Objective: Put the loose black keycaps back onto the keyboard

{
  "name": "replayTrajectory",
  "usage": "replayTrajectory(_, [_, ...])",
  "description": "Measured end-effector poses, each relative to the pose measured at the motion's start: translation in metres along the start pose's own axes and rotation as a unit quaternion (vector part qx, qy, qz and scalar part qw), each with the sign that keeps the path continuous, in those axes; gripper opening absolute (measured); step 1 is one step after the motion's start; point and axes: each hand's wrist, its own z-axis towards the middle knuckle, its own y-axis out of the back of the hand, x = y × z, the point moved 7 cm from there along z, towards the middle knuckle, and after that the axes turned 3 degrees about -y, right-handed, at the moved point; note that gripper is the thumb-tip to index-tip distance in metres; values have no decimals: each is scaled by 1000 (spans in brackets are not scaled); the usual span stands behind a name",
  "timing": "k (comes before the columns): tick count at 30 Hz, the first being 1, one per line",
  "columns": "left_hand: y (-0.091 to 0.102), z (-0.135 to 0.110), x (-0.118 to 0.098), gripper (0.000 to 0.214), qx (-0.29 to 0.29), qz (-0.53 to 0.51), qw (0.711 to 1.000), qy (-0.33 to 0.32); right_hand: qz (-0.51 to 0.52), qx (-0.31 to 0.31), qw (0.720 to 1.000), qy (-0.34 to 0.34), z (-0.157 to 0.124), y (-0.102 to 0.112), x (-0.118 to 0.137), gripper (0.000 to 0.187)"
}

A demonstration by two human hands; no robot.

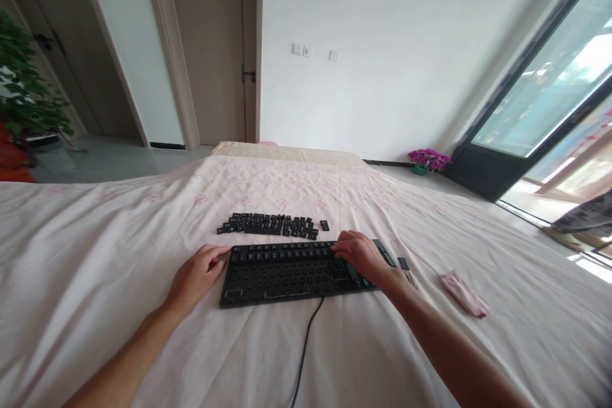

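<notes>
A black keyboard [282, 277] lies on the bedspread before me, many of its keycaps off and bare switches showing in the lower rows. Keycaps still sit in the top rows. My left hand [198, 274] grips the keyboard's left edge, index finger at the upper corner and thumb beside it. Over the upper right part, my right hand [358, 254] is closed, fingertips bent down at the end of the top rows; what they pinch is hidden. Behind the keyboard lies a group of loose black keycaps [268, 225], with a single keycap [324, 225] apart at its right.
A black cable [306, 350] runs from the keyboard toward me. To the right lie another dark keycap [403, 263], a thin tool [410, 278] partly behind my wrist, and a folded pink cloth [463, 293]. The pale bedspread [119, 236] is wrinkled.
</notes>
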Motion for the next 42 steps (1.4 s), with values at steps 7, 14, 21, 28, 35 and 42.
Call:
replayTrajectory(7, [0, 0, 1, 33, 1, -1, 1000, -1, -25, 3, 1000, -11, -3, -2, 2, 18])
replayTrajectory(14, [-2, 0, 2, 33, 0, 3, 1000, -9, -126, 15, 991, -37, -10, -4, 14, 22])
replayTrajectory(21, [-3, 1, 3, 33, 2, 2, 1000, -7, -202, 33, 978, -35, -20, -14, 40, 39])
replayTrajectory(28, [2, -2, 0, 33, -4, 3, 1000, -9, -2, -40, 992, -115, -28, 14, -19, 54])
replayTrajectory(35, [1, -6, -3, 31, -8, 44, 999, -31, -53, -118, 938, -322, -78, 24, -81, 45])
replayTrajectory(42, [-2, -13, -14, 36, 0, 88, 996, -20, -41, -71, 916, -393, -93, 10, -84, 47])
